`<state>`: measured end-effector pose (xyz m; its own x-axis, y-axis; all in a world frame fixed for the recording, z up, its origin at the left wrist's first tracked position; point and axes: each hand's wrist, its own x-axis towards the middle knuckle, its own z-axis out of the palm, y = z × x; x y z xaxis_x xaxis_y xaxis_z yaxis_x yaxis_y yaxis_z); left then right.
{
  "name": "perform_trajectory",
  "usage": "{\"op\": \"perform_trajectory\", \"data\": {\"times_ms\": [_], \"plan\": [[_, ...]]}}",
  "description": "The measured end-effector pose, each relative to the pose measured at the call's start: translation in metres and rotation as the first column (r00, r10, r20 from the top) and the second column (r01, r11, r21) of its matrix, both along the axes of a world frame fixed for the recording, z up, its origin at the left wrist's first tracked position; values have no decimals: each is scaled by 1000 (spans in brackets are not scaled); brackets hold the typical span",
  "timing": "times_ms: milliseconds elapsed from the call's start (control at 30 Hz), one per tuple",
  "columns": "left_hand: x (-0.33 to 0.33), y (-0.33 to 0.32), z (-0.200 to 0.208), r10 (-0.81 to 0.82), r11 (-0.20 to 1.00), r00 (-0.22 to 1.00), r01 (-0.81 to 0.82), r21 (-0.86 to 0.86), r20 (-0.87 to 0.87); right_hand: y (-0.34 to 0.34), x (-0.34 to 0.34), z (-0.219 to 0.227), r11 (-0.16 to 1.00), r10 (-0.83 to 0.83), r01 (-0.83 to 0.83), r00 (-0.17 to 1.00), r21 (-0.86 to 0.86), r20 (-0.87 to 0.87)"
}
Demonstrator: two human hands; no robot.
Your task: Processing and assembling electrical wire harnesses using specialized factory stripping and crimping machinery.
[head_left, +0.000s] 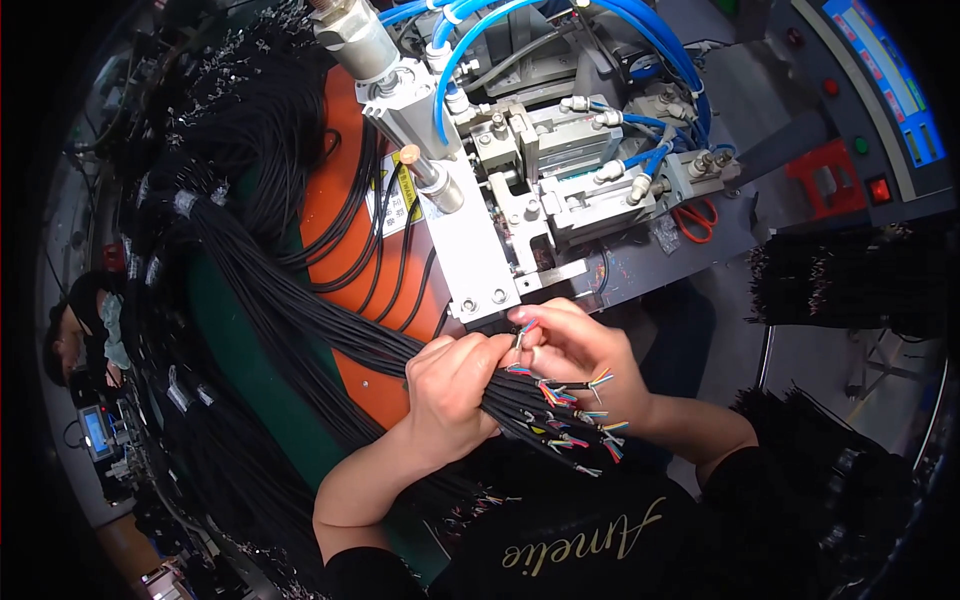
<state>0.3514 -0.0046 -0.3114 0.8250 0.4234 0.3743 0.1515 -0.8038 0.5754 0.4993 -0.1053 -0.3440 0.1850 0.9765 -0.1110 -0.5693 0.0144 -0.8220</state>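
Note:
My left hand (448,388) is closed around a thick bundle of black cables (300,285) that runs in from the far left. Beyond its fist the cable ends fan out to the right, with stripped wire tips (553,395) in red, blue, yellow and white. My right hand (590,352) has thumb and forefinger pinched at the coloured wires (525,330) of one cable, just right of the left hand's fingers. Both hands are close together, in front of the white metal plate (468,262) of a machine; the right palm is partly hidden.
The machine (560,190) carries metal cylinders and blue air hoses (690,75). A control panel (880,110) with a screen and buttons stands at the right. More black cables (240,120) lie on the orange and green table (345,240), and others hang at right (850,285). Another person (85,330) is at far left.

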Motion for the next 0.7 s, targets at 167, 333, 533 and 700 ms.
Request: {"op": "perform_trajectory", "data": {"times_ms": [167,333,533,700], "plan": [[-1,-1,-4,6,999,999,-7,38,36,2,-4,-6,866,-480,48,361,498,799],[1,-1,-2,9,995,1000,-11,101,19,-1,10,1,992,-88,53,942,117,325],[-1,-1,-4,-9,999,1000,8,47,8,0,23,3,985,139,-144,988,-91,-63],[-1,-4,-4,-38,975,998,48,217,-50,3,26,6,999,10,-30,777,21,630]]}}
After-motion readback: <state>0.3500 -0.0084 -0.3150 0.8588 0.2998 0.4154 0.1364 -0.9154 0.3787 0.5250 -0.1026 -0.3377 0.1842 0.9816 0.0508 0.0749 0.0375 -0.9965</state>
